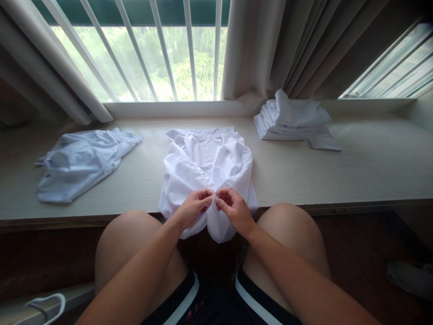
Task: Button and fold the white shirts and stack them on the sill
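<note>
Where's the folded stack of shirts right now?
In the head view, the folded stack sits on the ledge, far right, by the curtain.

The shirt point(206, 171) is plain white; the crumpled shirt point(79, 162) is pale blue, and the folded stack point(291, 119) white. The ledge point(338, 167) is light woodgrain, the curtains point(270, 45) beige, and the shorts point(189, 302) black with white trim.

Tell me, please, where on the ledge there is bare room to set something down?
Bare wood shows between the crumpled light-blue shirt and the white shirt, and a wider stretch between the white shirt and the folded stack, running right along the ledge. The front middle is crowded: the left hand and right hand pinch the white shirt there.
</note>
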A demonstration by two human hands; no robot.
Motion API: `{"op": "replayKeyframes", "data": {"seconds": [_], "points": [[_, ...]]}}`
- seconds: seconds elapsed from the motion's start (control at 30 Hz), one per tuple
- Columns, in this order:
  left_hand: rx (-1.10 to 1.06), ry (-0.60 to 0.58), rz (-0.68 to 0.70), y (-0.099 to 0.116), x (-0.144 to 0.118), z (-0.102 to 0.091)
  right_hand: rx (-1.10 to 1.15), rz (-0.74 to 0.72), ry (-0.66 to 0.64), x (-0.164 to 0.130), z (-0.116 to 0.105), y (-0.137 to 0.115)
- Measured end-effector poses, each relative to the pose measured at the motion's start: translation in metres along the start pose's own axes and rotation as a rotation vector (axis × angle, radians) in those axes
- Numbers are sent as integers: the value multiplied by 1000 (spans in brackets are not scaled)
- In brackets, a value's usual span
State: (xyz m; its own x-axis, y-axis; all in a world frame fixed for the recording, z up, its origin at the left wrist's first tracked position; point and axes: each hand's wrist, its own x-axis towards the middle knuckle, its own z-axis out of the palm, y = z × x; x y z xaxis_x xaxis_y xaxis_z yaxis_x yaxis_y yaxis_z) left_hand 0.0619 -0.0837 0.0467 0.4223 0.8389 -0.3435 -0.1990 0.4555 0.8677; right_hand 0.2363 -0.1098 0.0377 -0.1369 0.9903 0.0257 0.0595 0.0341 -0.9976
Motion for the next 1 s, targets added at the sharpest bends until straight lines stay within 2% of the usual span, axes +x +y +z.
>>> {"op": "replayKeyframes", "data": {"seconds": [0.47,1.0], "points": [[3,-47,11,-2,1,-5,18,-8,0,-2,2,-3],[15,-31,21,-7,1,-5,-23,-21,-22,-1,0,-2]]}}
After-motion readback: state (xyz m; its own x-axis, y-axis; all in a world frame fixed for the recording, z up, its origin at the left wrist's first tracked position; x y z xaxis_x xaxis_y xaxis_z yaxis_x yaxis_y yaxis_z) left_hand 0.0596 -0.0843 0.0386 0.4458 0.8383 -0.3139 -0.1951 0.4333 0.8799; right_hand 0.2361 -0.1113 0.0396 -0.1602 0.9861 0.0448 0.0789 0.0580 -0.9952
